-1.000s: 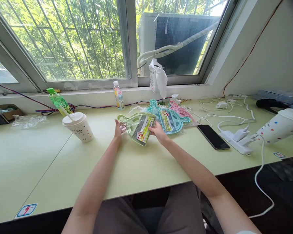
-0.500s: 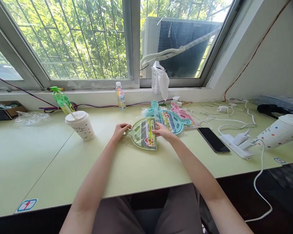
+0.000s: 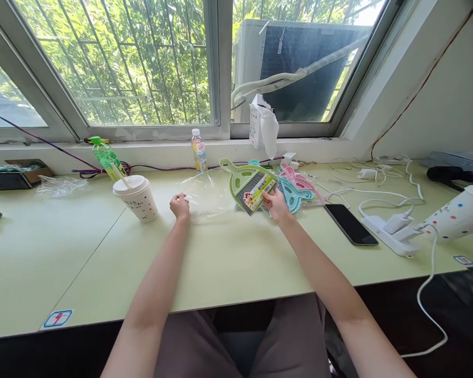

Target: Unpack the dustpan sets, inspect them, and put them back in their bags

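Note:
My right hand [image 3: 276, 203] grips a small green dustpan [image 3: 236, 176] with a dark-bristled brush set in it. A yellow-green label [image 3: 260, 191] covers part of the bristles. The dustpan is tilted, its handle pointing up and left. My left hand [image 3: 180, 206] is closed on the edge of a clear plastic bag [image 3: 211, 197], which stretches across toward the dustpan; the two are apart from my left fingers' grip. Behind my right hand lie blue dustpans [image 3: 295, 193] and a pink dustpan [image 3: 301, 178] in clear wrap.
Left of my left hand stands a lidded paper cup [image 3: 137, 202] with a green-capped bottle [image 3: 106, 157] behind it. A small bottle [image 3: 199, 152] stands by the sill. To the right are a phone [image 3: 350, 224], a power strip [image 3: 390, 235], cables and a tipped paper cup [image 3: 457, 212].
The green dustpan has come out of its clear bag and moved up and right in my right hand. My left hand has pulled the bag leftward. The view has shifted slightly.

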The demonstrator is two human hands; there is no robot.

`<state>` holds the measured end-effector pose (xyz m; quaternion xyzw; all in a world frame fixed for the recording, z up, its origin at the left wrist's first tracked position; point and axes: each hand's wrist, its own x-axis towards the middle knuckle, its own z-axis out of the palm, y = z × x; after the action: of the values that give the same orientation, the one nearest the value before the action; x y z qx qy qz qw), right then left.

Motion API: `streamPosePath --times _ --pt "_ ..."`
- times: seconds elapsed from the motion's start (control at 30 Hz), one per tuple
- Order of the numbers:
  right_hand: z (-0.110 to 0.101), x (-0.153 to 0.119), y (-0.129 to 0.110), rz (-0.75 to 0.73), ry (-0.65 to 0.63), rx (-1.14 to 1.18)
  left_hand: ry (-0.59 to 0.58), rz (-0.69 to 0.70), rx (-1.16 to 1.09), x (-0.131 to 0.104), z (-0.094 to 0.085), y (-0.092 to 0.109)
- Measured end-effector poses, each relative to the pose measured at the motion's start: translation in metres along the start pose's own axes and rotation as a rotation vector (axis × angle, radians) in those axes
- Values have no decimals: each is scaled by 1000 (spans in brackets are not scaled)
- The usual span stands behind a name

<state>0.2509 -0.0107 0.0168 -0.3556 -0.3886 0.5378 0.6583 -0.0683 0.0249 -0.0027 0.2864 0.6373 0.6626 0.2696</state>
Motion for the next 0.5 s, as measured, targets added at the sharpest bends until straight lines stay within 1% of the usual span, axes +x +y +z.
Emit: streamPosePath --times 0.07,0.1,0.17,0.23,0.33,0.43,0.5 --pt "-1 0 0 -25 14 17 -62 -146 -219 0 2 1" --pt "-1 1 -1 -34 18 17 -70 -195 -323 0 2 1" --pt "-1 0 -1 -47 21 11 -64 -251 -478 3 2 3" --pt "-1 -1 -1 -50 16 4 -89 -288 -545 6 0 3" --pt "1 -3 0 -47 -2 -23 -207 -339 -481 11 -3 1" --pt "4 -7 -1 -40 -29 -91 -357 -360 -259 12 -3 0" --pt "8 -11 -3 -23 -41 -160 -483 -339 -95 8 -2 2"
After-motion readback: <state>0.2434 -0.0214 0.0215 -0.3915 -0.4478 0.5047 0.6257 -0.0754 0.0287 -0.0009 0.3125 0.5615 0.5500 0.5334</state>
